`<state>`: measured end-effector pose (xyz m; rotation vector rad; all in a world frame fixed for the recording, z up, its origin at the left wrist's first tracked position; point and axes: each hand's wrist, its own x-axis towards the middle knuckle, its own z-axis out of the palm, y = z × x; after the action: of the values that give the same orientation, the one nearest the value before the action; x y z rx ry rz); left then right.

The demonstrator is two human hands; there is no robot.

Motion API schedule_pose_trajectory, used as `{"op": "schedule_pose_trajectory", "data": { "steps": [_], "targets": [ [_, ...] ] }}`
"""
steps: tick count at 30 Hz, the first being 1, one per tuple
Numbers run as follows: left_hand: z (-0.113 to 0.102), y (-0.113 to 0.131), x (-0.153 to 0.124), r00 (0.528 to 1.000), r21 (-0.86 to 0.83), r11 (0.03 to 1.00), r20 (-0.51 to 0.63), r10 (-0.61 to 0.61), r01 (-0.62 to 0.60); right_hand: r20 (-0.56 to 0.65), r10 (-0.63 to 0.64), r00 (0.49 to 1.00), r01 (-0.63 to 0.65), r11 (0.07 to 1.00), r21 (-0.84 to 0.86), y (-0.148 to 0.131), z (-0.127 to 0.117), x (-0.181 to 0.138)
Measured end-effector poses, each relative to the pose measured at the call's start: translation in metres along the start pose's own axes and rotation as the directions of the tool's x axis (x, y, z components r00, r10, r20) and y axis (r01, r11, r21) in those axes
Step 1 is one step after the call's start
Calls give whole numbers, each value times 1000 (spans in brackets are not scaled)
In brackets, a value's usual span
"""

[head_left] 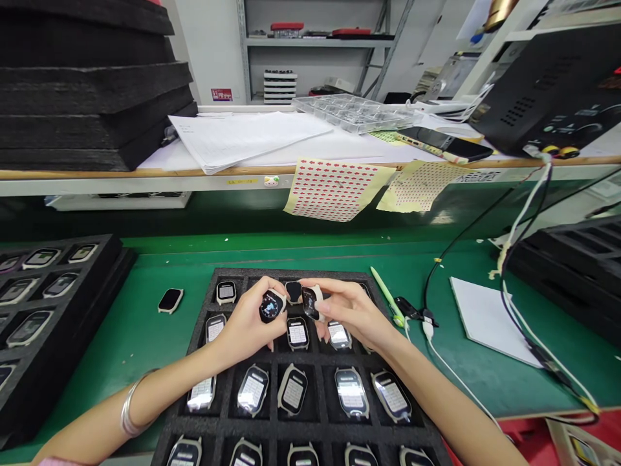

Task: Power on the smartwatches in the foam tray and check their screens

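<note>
My left hand grips a smartwatch case without a strap, its lit screen showing a dial. Close beside it, my right hand pinches a second watch case between thumb and fingers, tilted so its screen faces left. Both hands are above a black foam tray whose compartments hold several watch cases, many with white lit screens, such as one watch just below my hands. Between the hands a dark-screened watch sits in the tray's back row.
A lone watch lies on the green mat left of the tray. Another loaded foam tray stands at far left. To the right are a green pen, cables and a white pad. A shelf with papers and a phone runs behind.
</note>
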<state>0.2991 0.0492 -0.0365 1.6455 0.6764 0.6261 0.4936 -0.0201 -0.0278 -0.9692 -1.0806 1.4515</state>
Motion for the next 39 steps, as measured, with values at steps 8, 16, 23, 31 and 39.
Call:
{"op": "schedule_pose_trajectory", "data": {
  "steps": [8,16,23,31,39],
  "targets": [
    [1,3,-1,1000,-11,1000,-4,3,-3,31,0,1000,1,1000,-31,0,-3,0],
    [0,1,-3,999,39,999,-9,33,-33,43,-13,999,14,1000,-19,0,-2,0],
    [-1,5,-2,999,-1,1000,-29,17,-17,38,-11,999,13,999,-38,0,-3,-1],
    [0,4,-2,999,7,1000,-34,4,-4,56,-1,998,1,1000,-3,0,-2,0],
    [-9,0,6,977,-304,934,161,-142,186,50,11,999,-16,994,110,0,-1,3]
  ]
}}
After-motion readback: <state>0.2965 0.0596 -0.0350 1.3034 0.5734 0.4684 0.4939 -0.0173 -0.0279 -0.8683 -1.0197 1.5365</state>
